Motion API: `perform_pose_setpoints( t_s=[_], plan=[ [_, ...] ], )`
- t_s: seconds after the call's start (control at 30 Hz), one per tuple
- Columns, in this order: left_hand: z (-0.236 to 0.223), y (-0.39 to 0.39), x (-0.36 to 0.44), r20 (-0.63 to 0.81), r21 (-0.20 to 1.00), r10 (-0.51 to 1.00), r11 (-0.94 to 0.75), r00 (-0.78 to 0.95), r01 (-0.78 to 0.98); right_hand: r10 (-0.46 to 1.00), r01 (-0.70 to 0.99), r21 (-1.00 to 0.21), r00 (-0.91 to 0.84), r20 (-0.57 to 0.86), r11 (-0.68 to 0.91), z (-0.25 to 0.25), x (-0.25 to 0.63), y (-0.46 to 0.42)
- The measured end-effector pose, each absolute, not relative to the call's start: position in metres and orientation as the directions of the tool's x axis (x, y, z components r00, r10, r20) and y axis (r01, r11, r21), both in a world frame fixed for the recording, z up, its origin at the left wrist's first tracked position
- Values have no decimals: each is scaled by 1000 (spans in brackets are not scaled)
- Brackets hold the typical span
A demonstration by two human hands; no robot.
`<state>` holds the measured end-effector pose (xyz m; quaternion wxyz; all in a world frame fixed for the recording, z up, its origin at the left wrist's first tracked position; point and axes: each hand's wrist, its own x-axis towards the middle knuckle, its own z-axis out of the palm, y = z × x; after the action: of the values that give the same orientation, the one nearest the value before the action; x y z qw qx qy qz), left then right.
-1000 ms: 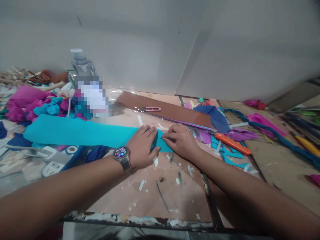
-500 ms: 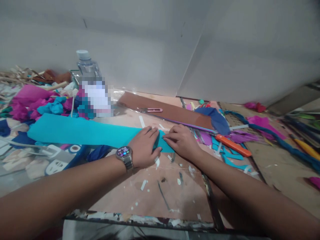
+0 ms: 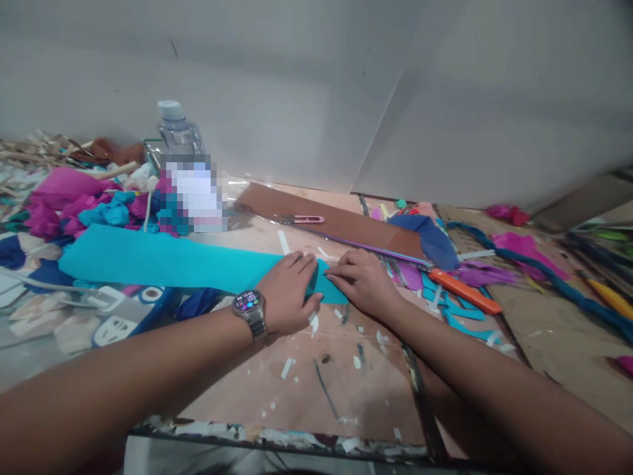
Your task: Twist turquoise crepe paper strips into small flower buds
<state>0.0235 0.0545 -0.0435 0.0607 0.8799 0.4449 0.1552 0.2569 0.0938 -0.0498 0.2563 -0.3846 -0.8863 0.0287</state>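
Note:
A long turquoise crepe paper strip [image 3: 173, 258] lies across the work board, its left end resting over crumpled pieces. My left hand [image 3: 289, 293], with a watch [image 3: 248, 307] on its wrist, presses down on the strip near its right end, fingers stretched out and thumb apart. Close beside it, my right hand [image 3: 363, 280] has thumb and forefinger pinched together at the strip's right end. The fingertips of both hands are a short gap apart. The right hand's other fingers are curled.
Behind the hands lies brown paper [image 3: 336, 218] in clear plastic, with pink thread snips [image 3: 304, 219] on top. An orange cutter [image 3: 465, 290] rests at right among scraps. A bottle [image 3: 180, 128], a pixelated patch, a white power strip [image 3: 119, 316] and crumpled magenta paper [image 3: 64, 188] are at left.
The view has shifted slightly, so everything sits a little further right. Both hands keep nearly the same place on the turquoise strip.

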Motion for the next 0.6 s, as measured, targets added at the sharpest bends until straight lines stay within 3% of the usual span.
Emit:
perform_pose_setpoints(
  t_s=[0.37, 0.6],
  plan=[
    [-40, 54, 24, 227, 247, 796, -604, 561, 758, 692, 669, -232, -583, 426, 706, -49, 257, 94],
    [-32, 52, 23, 282, 274, 749, -662, 600, 697, 707, 659, -285, -563, 427, 696, -47, 255, 92]
  ],
)
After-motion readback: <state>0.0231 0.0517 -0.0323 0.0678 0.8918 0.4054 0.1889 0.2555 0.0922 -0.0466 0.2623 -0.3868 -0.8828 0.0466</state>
